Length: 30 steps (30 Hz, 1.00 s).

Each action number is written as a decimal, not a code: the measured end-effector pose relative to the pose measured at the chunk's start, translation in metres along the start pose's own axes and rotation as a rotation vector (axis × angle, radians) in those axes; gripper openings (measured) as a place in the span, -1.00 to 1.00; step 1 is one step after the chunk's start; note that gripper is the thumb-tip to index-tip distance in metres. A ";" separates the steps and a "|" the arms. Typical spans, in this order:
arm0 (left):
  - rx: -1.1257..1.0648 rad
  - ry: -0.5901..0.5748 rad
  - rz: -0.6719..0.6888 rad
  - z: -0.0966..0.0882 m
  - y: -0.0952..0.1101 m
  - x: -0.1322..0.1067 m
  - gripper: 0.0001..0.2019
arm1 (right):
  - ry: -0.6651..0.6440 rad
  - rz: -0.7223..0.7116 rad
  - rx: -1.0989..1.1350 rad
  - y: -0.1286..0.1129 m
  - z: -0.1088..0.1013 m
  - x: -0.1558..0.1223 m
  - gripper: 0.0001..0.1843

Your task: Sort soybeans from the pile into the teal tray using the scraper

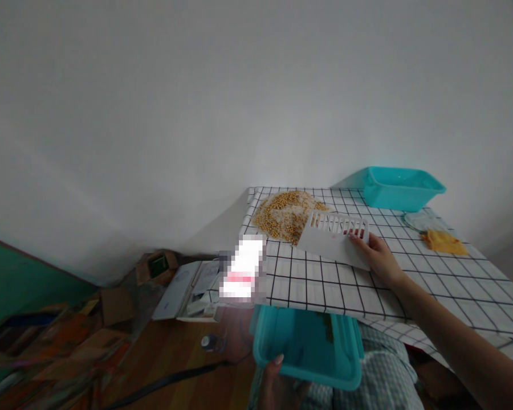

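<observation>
Right fingers (pixel 361 245) pinch slotted board (pixel 325 243), partly hiding beans (pixel 268 221); left fingers (pixel 274 367) grip tub (pixel 316 374); basin (pixel 397 197), cloth (pixel 444 243) rightward.

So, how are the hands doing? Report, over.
Left hand holding teal tub below edge of checked tabletop. Right hand gripping white slotted scoop at edge of golden bean pile. Second tub off right, out of the way.

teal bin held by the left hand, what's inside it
Inside the teal bin, a small brownish-yellow patch shows toward the far right, too blurred to identify. The checked tablecloth seems to overlap its far end, so anything there is hidden.
</observation>
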<state>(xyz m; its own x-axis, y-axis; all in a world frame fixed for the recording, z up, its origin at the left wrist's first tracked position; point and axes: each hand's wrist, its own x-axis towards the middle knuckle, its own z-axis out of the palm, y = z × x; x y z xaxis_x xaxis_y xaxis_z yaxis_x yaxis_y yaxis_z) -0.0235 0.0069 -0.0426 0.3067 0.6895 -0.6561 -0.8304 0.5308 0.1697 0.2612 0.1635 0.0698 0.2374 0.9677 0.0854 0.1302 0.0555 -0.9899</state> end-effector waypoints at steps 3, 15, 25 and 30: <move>0.021 0.006 0.020 0.001 0.000 -0.001 -0.87 | 0.040 -0.012 0.001 -0.001 0.000 0.000 -0.63; 0.025 0.011 -0.002 0.003 0.001 -0.003 -0.83 | 0.104 -0.024 0.135 -0.002 -0.001 0.002 -0.64; 0.014 0.030 0.006 0.007 0.002 -0.005 -0.83 | 0.018 0.017 0.138 -0.007 0.005 -0.001 -0.62; 0.057 0.031 0.021 0.008 0.002 -0.006 -0.83 | 0.011 0.037 0.124 -0.008 0.006 -0.002 -0.63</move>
<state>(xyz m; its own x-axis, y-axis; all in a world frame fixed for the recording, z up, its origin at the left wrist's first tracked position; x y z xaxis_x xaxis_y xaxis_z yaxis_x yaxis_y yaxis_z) -0.0231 0.0077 -0.0322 0.2739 0.6859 -0.6742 -0.8085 0.5439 0.2249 0.2537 0.1626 0.0769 0.2507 0.9668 0.0494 0.0017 0.0506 -0.9987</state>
